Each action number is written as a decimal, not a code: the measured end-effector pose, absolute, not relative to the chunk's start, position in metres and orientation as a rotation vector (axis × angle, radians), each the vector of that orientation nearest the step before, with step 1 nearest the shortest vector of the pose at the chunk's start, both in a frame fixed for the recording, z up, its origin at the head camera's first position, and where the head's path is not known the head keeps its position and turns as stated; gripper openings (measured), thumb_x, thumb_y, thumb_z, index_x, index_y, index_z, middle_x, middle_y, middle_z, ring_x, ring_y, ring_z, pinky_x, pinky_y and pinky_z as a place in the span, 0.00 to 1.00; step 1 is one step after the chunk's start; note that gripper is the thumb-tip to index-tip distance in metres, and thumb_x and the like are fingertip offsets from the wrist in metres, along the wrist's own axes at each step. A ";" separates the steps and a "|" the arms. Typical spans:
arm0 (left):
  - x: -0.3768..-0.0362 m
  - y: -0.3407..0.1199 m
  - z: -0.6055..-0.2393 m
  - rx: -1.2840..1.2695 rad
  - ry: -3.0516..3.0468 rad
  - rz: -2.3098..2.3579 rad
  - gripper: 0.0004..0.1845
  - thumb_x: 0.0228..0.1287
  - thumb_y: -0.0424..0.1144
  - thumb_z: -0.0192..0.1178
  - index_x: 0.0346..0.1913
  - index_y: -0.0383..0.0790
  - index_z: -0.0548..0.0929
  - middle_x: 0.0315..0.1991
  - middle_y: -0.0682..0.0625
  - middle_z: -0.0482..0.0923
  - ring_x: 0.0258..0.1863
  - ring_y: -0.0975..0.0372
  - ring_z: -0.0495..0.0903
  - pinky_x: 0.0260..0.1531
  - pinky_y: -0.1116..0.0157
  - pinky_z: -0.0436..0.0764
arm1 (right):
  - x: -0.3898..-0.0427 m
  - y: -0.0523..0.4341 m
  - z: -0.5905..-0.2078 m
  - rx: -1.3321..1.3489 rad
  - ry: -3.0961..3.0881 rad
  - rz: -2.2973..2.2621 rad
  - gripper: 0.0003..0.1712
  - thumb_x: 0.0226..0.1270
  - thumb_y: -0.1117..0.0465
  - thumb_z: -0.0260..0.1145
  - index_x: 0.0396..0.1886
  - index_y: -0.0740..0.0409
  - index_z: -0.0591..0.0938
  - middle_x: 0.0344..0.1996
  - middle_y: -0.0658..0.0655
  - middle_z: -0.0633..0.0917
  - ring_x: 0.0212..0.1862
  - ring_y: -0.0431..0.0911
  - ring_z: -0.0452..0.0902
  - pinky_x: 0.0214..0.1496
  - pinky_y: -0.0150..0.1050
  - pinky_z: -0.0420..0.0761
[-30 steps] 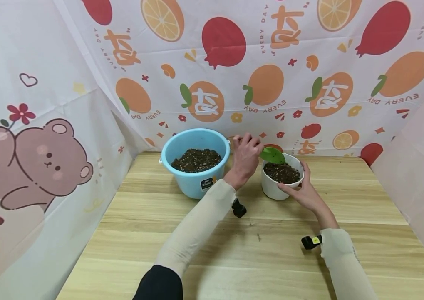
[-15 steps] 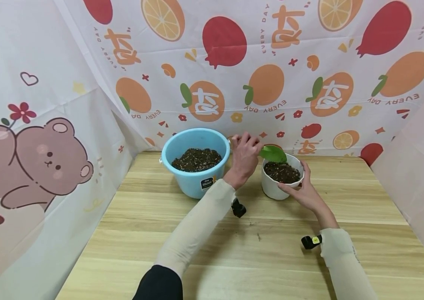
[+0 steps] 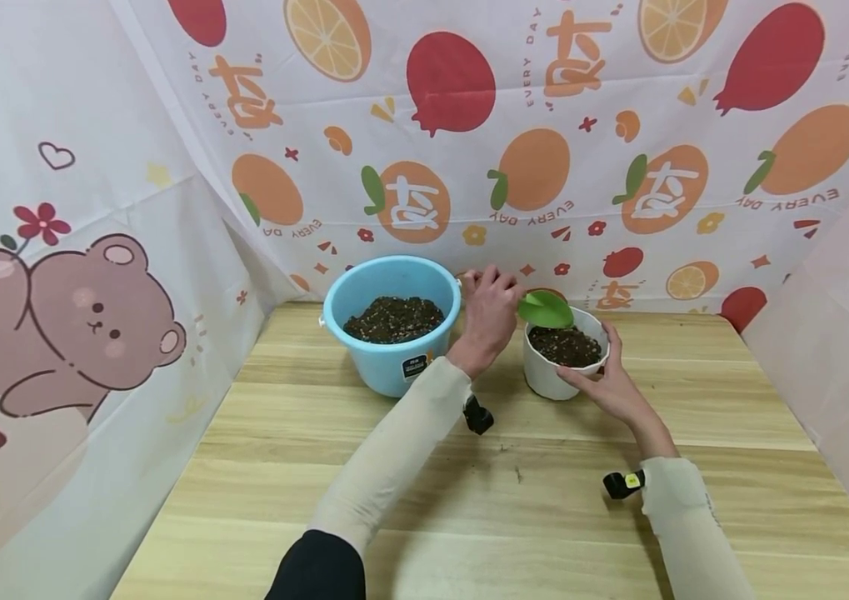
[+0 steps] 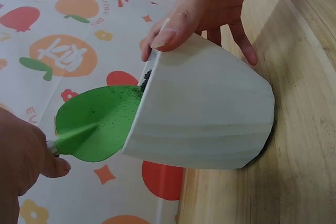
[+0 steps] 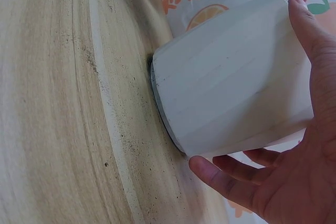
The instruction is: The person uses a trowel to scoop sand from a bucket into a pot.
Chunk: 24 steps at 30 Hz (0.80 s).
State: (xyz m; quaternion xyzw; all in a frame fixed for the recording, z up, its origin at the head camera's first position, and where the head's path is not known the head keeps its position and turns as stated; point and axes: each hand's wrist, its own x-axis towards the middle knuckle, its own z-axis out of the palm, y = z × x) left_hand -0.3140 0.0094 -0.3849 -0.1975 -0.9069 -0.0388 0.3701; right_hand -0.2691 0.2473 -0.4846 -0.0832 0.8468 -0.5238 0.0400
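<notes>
My left hand point(image 3: 490, 321) grips the handle of a green garden trowel point(image 3: 546, 309). The trowel's blade point(image 4: 102, 121) leans over the rim of a white flower pot point(image 3: 550, 380), with dark crumbs clinging to it in the left wrist view. Dark potting soil point(image 3: 565, 345) fills much of the pot. On the pot's right side my right hand point(image 3: 614, 385) holds it, thumb at the near rim and fingers around the far side. The right wrist view shows the pot's base on the wooden table, with several fingers point(image 5: 226, 182) along its wall.
A light blue bucket point(image 3: 387, 372) of dark soil stands left of the pot, close to my left hand. The wooden table point(image 3: 529, 517) has a few soil crumbs. A fruit-print cloth point(image 3: 461, 192) hangs right behind the bucket and pot.
The trowel's blade has turned and lifted slightly at the pot's rim. Both hands and the pot stay in nearly the same place.
</notes>
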 end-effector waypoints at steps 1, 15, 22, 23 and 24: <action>-0.314 0.009 -0.384 -0.502 -2.336 -0.111 0.19 0.62 0.25 0.59 0.39 0.54 0.92 0.41 0.58 0.89 0.43 0.60 0.76 0.55 0.54 0.59 | -0.269 0.247 -0.484 -0.255 2.597 -1.603 0.68 0.65 0.46 0.71 0.79 0.30 0.25 0.81 0.68 0.44 0.81 0.68 0.44 0.76 0.70 0.53; -0.312 0.007 -0.374 -0.462 -2.346 -0.176 0.13 0.67 0.32 0.61 0.41 0.55 0.91 0.41 0.57 0.89 0.41 0.59 0.75 0.50 0.53 0.57 | -0.269 0.247 -0.485 -0.255 2.600 -1.597 0.67 0.65 0.46 0.71 0.79 0.30 0.25 0.80 0.68 0.46 0.80 0.68 0.45 0.76 0.70 0.53; -0.309 0.002 -0.369 -0.455 -2.348 -0.246 0.11 0.67 0.35 0.63 0.45 0.55 0.90 0.41 0.56 0.88 0.41 0.58 0.73 0.51 0.52 0.57 | -0.270 0.248 -0.487 -0.259 2.610 -1.590 0.67 0.66 0.46 0.71 0.79 0.31 0.25 0.80 0.68 0.46 0.80 0.68 0.45 0.76 0.70 0.53; -0.310 0.001 -0.367 -0.451 -2.346 -0.247 0.11 0.66 0.36 0.64 0.45 0.55 0.90 0.41 0.56 0.88 0.42 0.58 0.73 0.51 0.51 0.57 | -0.270 0.248 -0.487 -0.258 2.611 -1.588 0.67 0.66 0.46 0.71 0.79 0.31 0.25 0.80 0.68 0.45 0.80 0.68 0.44 0.76 0.70 0.53; -0.310 0.000 -0.366 -0.447 -2.344 -0.246 0.10 0.66 0.36 0.65 0.45 0.55 0.90 0.42 0.57 0.89 0.42 0.58 0.74 0.51 0.51 0.57 | -0.271 0.248 -0.486 -0.256 2.611 -1.586 0.67 0.66 0.45 0.71 0.79 0.32 0.25 0.80 0.68 0.45 0.80 0.68 0.44 0.76 0.70 0.53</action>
